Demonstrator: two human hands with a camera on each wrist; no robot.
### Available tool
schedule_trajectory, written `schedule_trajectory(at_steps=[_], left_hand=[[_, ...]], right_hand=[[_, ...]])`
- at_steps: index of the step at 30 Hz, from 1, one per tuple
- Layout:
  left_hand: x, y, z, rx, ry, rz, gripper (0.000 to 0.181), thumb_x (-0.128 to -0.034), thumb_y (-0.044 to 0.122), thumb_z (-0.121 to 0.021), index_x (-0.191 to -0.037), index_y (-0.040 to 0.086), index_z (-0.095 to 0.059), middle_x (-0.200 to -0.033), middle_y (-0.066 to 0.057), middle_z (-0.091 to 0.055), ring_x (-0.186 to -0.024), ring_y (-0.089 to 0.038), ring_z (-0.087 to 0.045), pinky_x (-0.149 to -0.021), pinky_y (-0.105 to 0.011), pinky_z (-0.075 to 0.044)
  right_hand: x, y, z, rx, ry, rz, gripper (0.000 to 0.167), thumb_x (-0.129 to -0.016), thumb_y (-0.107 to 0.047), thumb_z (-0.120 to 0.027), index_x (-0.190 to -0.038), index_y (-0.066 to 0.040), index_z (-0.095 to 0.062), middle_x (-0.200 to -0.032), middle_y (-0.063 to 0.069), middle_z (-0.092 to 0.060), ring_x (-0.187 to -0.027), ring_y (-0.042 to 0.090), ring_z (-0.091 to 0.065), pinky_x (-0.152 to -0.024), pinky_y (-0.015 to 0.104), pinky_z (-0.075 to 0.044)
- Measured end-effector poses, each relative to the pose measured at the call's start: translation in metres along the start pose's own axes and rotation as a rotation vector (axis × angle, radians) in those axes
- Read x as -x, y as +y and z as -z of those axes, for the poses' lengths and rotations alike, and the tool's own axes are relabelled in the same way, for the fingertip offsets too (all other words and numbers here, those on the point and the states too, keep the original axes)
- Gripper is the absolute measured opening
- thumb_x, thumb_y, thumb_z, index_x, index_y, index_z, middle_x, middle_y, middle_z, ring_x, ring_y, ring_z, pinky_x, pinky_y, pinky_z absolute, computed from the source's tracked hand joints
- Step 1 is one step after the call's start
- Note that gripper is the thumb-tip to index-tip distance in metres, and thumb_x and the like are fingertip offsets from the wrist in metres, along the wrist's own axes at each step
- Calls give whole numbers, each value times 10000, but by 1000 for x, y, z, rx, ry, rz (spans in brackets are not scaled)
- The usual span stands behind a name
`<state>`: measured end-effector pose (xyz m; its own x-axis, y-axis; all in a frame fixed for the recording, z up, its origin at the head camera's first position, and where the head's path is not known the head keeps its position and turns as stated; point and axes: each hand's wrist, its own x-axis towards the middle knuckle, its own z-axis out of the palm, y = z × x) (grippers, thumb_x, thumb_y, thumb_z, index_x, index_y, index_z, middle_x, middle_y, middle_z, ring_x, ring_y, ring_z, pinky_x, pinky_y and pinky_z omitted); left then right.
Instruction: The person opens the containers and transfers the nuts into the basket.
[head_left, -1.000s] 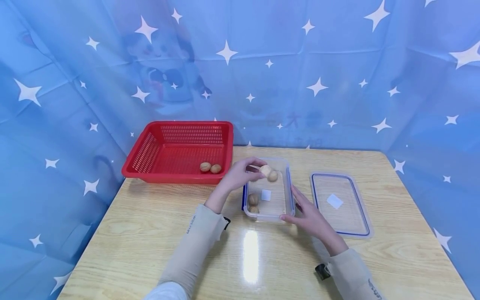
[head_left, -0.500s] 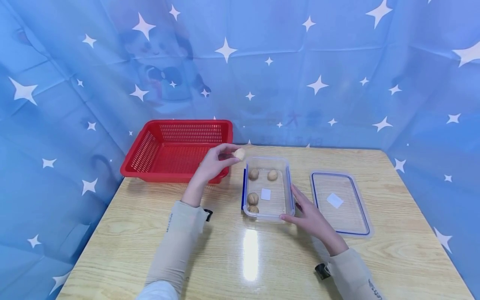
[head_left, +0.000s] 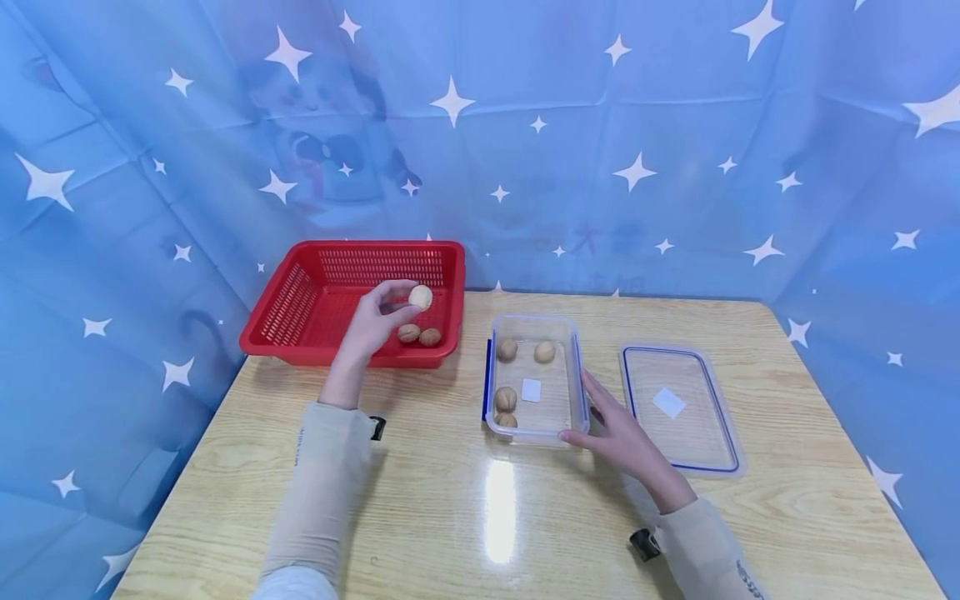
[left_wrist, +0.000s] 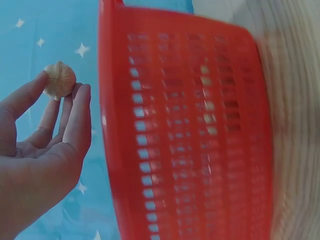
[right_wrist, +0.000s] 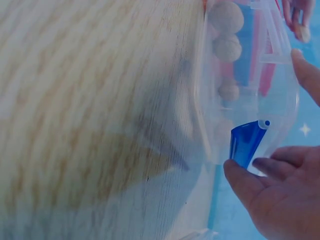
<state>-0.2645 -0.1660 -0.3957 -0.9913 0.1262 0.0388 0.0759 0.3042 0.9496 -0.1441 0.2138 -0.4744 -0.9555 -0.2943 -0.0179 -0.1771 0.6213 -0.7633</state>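
Observation:
A pale walnut is pinched between the thumb and fingertips of my left hand, which is above the red plastic basket. In the left wrist view, the walnut sits at the fingertips beyond the basket's slotted side. Two walnuts lie in the basket's near right corner. My right hand holds the clear food container by its right side, thumb at the near corner. Several walnuts lie inside it. In the right wrist view, fingers are at its blue latch.
A clear lid with a blue seal lies flat to the right of the container. All stands on a wooden table. A blue star-patterned curtain hangs behind its back edge.
My left hand has moved from the container leftward to above the basket, carrying the pale walnut. One walnut it hid in the container now shows. My right hand has stayed put.

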Motion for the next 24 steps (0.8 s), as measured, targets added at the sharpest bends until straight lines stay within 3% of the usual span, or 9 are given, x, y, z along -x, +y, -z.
schedule_trajectory(at_steps=[7,15,24], left_hand=[[-3,-14,19,-19,29,47,475,-967,227,-659,-1412,128,-526,-1437,-144,-533,-1324,-365,-530,-1095,-522,-462],[-10,-29,37,-105,77,100,440,-977,194,-642,-1392,111,-520,-1428,-165,-521,-1332,-377,-527,-1088,-529,-467],[-21,-47,45,-206,107,131,410,-974,154,-644,-1358,62,-531,-1378,-183,-552,-1283,-375,-574,-1050,-520,-496]], right_hand=[[0,-1,0,5,3,-2,1055,-859,-370,-770,-1591,-20,-95,-1648,263,-101,-1473,492,-239,-1139,541,-339],[0,-2,0,6,-1,-4,1057,-861,-374,-766,-1591,-19,-89,-1650,260,-91,-1480,494,-219,-1144,546,-329],[1,-2,1,16,-3,-9,1054,-867,-390,-758,-1594,-30,-85,-1651,258,-94,-1477,489,-229,-1145,547,-328]])
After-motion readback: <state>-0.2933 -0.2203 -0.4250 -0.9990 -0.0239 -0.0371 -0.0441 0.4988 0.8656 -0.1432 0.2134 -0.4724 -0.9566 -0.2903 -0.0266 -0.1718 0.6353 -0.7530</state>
